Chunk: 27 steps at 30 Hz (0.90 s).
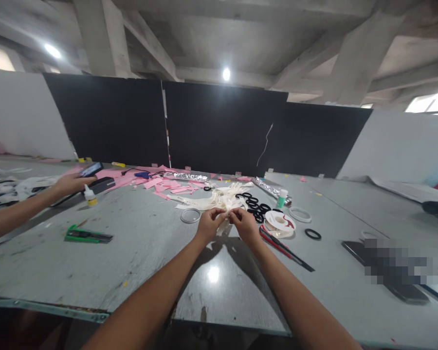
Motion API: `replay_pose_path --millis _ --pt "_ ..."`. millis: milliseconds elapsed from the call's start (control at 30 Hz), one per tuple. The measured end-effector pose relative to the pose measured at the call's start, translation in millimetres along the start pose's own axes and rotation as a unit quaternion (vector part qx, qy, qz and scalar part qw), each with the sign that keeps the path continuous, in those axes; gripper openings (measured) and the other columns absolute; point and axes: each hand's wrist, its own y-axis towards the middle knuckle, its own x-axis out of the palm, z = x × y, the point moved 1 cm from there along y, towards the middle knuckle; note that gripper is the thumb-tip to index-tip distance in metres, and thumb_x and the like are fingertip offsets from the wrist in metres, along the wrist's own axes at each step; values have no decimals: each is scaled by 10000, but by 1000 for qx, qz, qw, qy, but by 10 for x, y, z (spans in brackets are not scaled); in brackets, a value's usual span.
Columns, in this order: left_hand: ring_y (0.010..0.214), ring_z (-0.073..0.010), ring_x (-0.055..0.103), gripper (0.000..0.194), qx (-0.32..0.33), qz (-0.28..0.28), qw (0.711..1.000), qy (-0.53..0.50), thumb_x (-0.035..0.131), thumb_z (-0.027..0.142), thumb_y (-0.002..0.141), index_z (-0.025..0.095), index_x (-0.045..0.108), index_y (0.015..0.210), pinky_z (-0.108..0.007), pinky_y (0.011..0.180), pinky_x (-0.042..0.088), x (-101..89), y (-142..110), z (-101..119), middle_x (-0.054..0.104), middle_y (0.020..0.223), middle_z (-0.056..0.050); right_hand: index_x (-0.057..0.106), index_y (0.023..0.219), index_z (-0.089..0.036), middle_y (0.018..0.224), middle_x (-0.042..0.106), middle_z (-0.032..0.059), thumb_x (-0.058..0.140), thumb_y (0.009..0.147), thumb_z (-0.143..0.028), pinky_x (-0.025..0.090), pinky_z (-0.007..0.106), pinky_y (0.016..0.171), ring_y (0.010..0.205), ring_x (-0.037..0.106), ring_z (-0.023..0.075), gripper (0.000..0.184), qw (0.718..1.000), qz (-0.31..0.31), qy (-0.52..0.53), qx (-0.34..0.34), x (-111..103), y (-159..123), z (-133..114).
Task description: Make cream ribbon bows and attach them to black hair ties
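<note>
My left hand [209, 227] and my right hand [245, 225] meet over the grey table, fingertips pinched close together. Between them is a cream ribbon [223, 227], its lower end hanging below the fingers; the exact grip is small and partly hidden. Just behind lies a loose pile of cream printed ribbon [224, 197]. Beside it on the right are several black rings [254, 204]. A white ribbon spool [279, 222] lies right of my right hand, with a red and black box cutter [285, 248] in front. Left of my left hand lies a pale ring-shaped roll [190, 216].
At left, a co-worker's hand [73, 184] holds a phone [91, 169], near a yellow-labelled glue bottle [90, 196]. A green box cutter [88, 236] lies nearer. Pink scraps [175, 187] and foil-like strips [190, 177] lie behind. A dark, partly pixelated device [387, 272] rests right.
</note>
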Motion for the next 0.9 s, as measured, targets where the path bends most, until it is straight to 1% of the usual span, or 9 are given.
replay_pose_path --millis 67,133,267,500,600,733,900 --pt "697 -146 588 277 -18 0 1000 -11 682 376 701 117 660 798 -248 670 432 8 1 -30 667 751 -48 651 791 -168 642 637 19 518 806 -337 426 253 581 591 563 148 216 998 1 -66 -16 -18 -13 -13" --pt "647 -138 576 289 -23 7 1000 -5 699 393 685 115 659 754 -241 628 419 8 2 -50 656 698 -40 655 807 -175 698 659 31 518 806 -301 423 256 615 639 581 156 186 992 0 -117 -39 -32 -25 -31" --pt "606 -129 558 307 -21 8 1000 13 697 418 684 114 669 718 -233 585 394 8 3 -54 645 654 -33 657 836 -183 776 679 50 525 809 -258 424 263 658 697 598 165 154 983 -7 -169 -69 -48 -36 -53" --pt "580 -123 542 275 -32 9 999 22 683 381 681 110 670 723 -231 570 385 18 -13 -15 632 640 -26 650 852 -180 775 673 46 517 838 -278 416 252 634 678 588 157 165 981 -26 -176 -79 -49 -48 -74" --pt "591 -123 541 255 -16 8 999 49 653 366 707 113 671 734 -227 568 383 13 -30 3 632 651 -28 647 865 -181 776 668 47 510 841 -271 416 255 644 688 588 159 165 978 -32 -188 -89 -40 -56 -83" --pt "603 -130 548 237 9 24 995 96 631 353 720 120 673 731 -226 572 391 8 -43 16 634 651 -29 642 864 -184 774 658 42 505 841 -258 416 254 651 696 588 159 158 974 -31 -196 -106 -31 -63 -94" --pt "584 -121 531 204 34 35 990 130 612 329 730 133 671 716 -220 566 387 20 -49 37 625 630 -14 642 855 -188 769 655 42 509 836 -257 416 257 663 705 588 163 151 974 -32 -194 -111 -28 -71 -127"
